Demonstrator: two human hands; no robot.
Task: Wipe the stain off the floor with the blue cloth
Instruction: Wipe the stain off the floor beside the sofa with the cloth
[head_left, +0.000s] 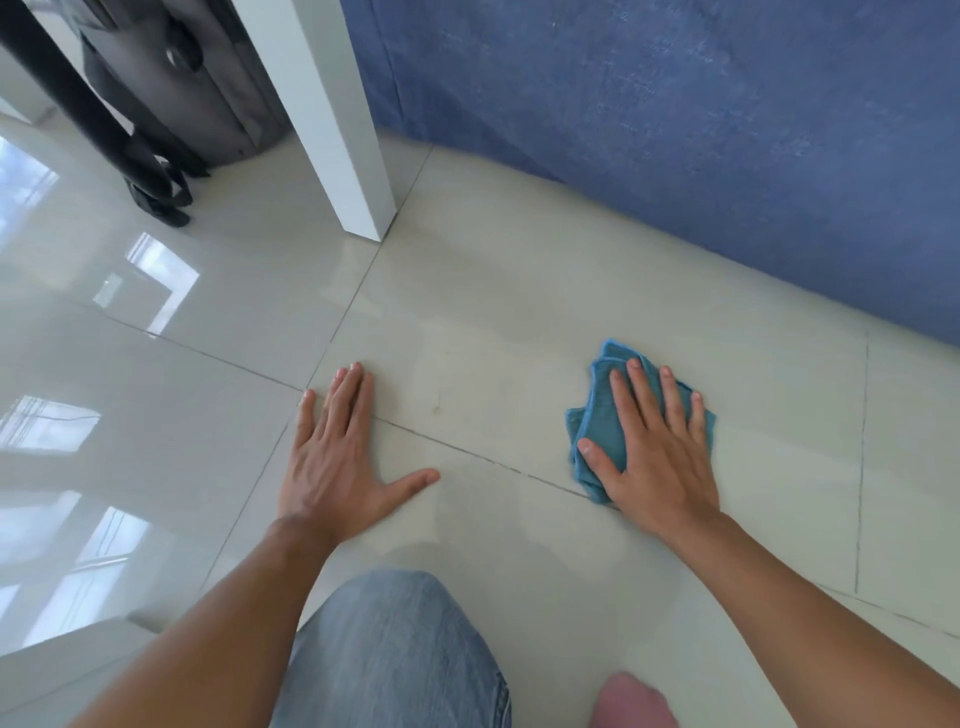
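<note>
fingers (649, 395) splayed flat on blue cloth (597, 410) | left hand (332, 462) flat on floor (493, 312)

Blue cloth (597, 410): folded in uneven layers, corners fanned at the far edge, lying flat on pale glossy floor (571, 291) tile, near edge on a grout line. Stain (435, 404): faint yellowish-brown smudge on the same tile, left of the cloth and apart from it, just beyond the grout line.
</note>
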